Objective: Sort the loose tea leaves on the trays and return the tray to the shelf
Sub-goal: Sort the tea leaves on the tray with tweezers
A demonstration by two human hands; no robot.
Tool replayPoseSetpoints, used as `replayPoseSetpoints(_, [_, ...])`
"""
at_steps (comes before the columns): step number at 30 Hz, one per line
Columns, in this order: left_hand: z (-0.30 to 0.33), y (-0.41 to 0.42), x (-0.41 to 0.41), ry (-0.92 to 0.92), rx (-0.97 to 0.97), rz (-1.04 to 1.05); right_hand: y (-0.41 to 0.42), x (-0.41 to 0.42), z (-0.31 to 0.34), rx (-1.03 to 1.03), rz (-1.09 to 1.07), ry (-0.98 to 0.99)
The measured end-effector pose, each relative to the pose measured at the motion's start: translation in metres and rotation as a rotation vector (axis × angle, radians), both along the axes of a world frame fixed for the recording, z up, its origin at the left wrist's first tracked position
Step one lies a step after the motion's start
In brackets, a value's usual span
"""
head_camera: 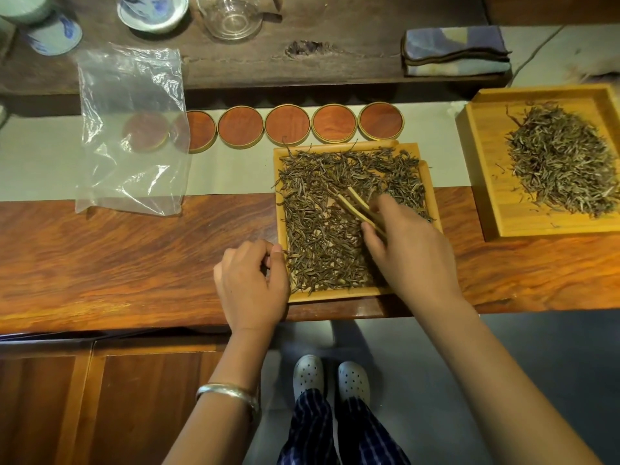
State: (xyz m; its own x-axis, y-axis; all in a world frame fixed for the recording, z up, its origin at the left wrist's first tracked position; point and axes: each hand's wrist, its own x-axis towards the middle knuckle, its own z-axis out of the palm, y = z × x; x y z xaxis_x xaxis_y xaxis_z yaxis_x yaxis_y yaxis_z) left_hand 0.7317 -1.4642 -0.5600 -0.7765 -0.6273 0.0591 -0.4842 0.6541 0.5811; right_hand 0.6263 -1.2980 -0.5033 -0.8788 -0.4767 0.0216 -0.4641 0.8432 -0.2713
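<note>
A square bamboo tray lies on the wooden table in front of me, covered with loose dark tea leaves. My right hand is over the tray's right half, shut on bamboo tweezers whose tips rest among the leaves. At the tray's lower left edge my left hand pinches a single leaf between thumb and forefinger. A second, larger bamboo tray at the right holds a pile of paler tea leaves.
A row of round wooden coasters lines a grey runner behind the tray. A clear plastic bag lies at the left. Porcelain cups, a glass pitcher and a folded cloth sit further back. The table's front edge is just below the tray.
</note>
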Motion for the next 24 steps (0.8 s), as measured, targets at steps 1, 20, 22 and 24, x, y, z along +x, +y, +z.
replayPoseSetpoints(1, [0.000, 0.000, 0.000, 0.000, 0.003, 0.001, 0.003, -0.002, 0.000, -0.006, -0.007, 0.007])
replayPoseSetpoints(20, [0.001, 0.001, 0.000, 0.023, -0.008, 0.007, 0.023, -0.016, 0.005, -0.062, -0.050, 0.020])
replayPoseSetpoints(22, [0.001, 0.001, -0.001, 0.021, -0.009, 0.008, 0.028, -0.005, 0.010, -0.067, -0.038, 0.004])
replayPoseSetpoints(24, [0.001, 0.001, -0.001, 0.023, -0.011, 0.005, 0.033, 0.010, 0.013, -0.056, -0.021, -0.030])
